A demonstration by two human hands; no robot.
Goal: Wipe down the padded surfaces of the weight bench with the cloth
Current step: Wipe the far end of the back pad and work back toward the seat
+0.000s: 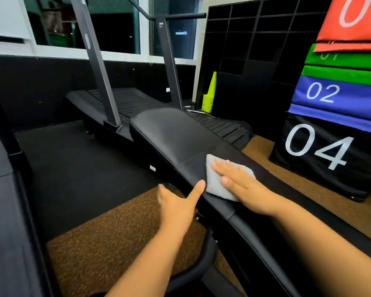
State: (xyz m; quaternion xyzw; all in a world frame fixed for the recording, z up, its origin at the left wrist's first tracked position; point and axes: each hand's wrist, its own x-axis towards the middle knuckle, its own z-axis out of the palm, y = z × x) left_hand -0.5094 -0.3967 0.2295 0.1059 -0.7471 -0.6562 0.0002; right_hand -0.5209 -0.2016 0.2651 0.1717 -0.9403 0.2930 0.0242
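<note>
right hand (pixel 238 181) flat, fingers spread, pressing grey cloth (pixel 217 185) onto bench pad (pixel 174 136) | left hand (pixel 178 202) beside pad edge, forefinger out, touching cloth corner; holding nothing | treadmill (pixel 124 101) behind; numbered boxes (pixel 321 146) right

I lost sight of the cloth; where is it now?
In the head view the cloth lies flat on the bench pad, right of centre, pressed under the right hand, with the left hand just beside its left edge.
</note>
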